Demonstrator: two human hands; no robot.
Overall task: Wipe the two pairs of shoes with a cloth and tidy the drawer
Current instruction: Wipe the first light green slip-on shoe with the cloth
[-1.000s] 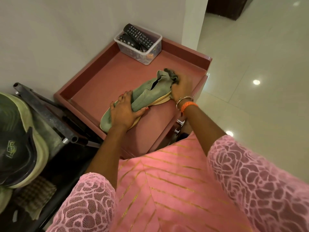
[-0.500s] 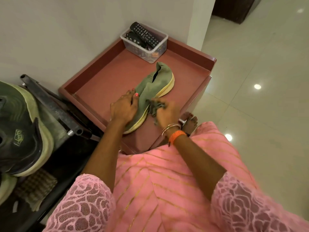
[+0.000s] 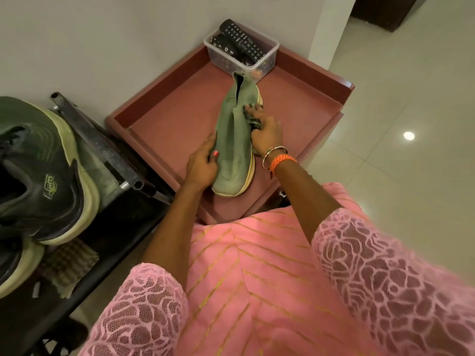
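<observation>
Shoe (image 3: 232, 150) looking soft, light; I'm steadying toe with left hand (image 3: 201, 164), right hand (image 3: 264, 131) clutching cloth (image 3: 253, 116) mid-shoe.

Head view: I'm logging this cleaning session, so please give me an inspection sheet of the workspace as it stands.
Surface: red tray top of a small cabinet, walled rim.
Job's things: green shoe lying on the tray; dark cloth against its side.
Clutter: clear box holding remotes at the tray's far edge.
Grips: left hand rests on the shoe's side; right hand presses the cloth to the shoe.
Cables: nothing seen.
Surroundings: dark shoes on a black rack to the left; pale tiled floor.
</observation>
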